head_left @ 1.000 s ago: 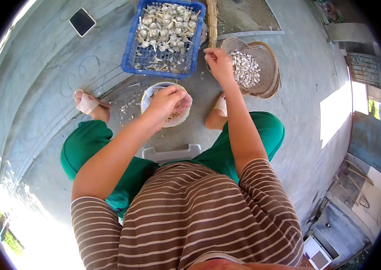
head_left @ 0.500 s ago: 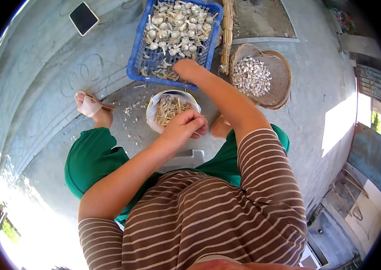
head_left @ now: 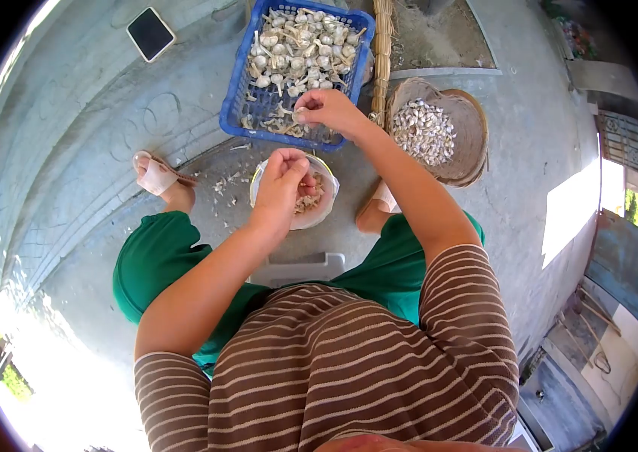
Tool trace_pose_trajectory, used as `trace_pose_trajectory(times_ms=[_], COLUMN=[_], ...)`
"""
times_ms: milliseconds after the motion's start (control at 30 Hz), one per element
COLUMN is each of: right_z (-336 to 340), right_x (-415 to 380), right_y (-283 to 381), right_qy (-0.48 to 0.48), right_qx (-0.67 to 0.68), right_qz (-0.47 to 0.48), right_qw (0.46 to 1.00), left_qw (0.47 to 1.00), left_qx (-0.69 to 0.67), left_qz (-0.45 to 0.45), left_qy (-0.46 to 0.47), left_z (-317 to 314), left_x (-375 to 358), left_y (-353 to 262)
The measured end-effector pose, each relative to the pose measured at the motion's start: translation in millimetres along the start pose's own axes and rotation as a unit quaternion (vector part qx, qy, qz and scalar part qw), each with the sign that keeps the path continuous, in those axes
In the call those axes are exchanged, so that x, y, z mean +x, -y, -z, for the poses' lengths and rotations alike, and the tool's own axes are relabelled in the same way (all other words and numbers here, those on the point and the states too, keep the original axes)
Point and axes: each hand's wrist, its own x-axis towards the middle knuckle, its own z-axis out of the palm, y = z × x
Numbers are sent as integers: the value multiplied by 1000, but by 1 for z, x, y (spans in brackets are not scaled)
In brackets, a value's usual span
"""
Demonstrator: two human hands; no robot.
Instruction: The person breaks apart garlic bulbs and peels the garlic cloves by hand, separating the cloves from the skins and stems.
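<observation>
My right hand [head_left: 328, 111] is over the near end of the blue plastic basket [head_left: 228, 113], its thumb and fingers closed on a pale garlic bulb [head_left: 300, 116] that they partly cover. Garlic bulbs [head_left: 304, 49] with stalks are heaped in the basket's far part, and loose dry stalks and scraps [head_left: 281, 122] lie in its near part. My left hand [head_left: 283, 181] is above the lined bucket [head_left: 317, 217], fingers curled together; whether anything is in them is hidden. Cut stalks [head_left: 308, 202] show inside the bucket, partly behind this hand.
Right of the blue basket, a woven basket [head_left: 468, 132] holds separated garlic cloves [head_left: 423, 132]. A straw bundle [head_left: 382, 53] lies between the two. A dark tablet-like board [head_left: 151, 35] is on the floor at upper left. Peel scraps [head_left: 222, 183] litter the floor beside the bucket.
My right hand has lifted from the near end of the blue basket with a garlic bulb. My left hand has moved forward and left, over the bucket, with its fingers turned upward.
</observation>
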Motion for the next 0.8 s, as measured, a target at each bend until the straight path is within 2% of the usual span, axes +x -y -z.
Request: trace_pose_trajectory(times_ms=[33, 100, 200, 267, 333, 433, 600, 800], right_z=[-5, -20, -38, -42, -47, -50, -52, -56], right_x=[-17, -54, -98, -114, -125, -132, -136, -136], right_y=[17, 44, 62, 63, 60, 57, 65, 63], right_qy=[-2, -27, -62, -81, -122, -104, -77, -76], right_qx=[-2, 149, 81, 65, 98, 133, 179, 195], right_qz=[4, 11, 65, 75, 99, 128, 124, 151], right_qw=[1000, 988, 993, 992, 983, 977, 973, 966], left_qw=[999, 998, 995, 993, 991, 989, 989, 988], left_qx=[-26, -48, -72, 27, 32, 27, 7, 17], left_qz=[-25, -42, -66, -106, -116, -113, -85, -93], left_qy=[-16, -19, -8, 48, 64, 87, 122, 122], left_z=[3, 4, 0, 2, 1, 1, 7, 3], left_x=[4, 7, 6, 5, 2, -6, -13, -17], left_y=[0, -6, -9, -7, -7, -10, -17, -16])
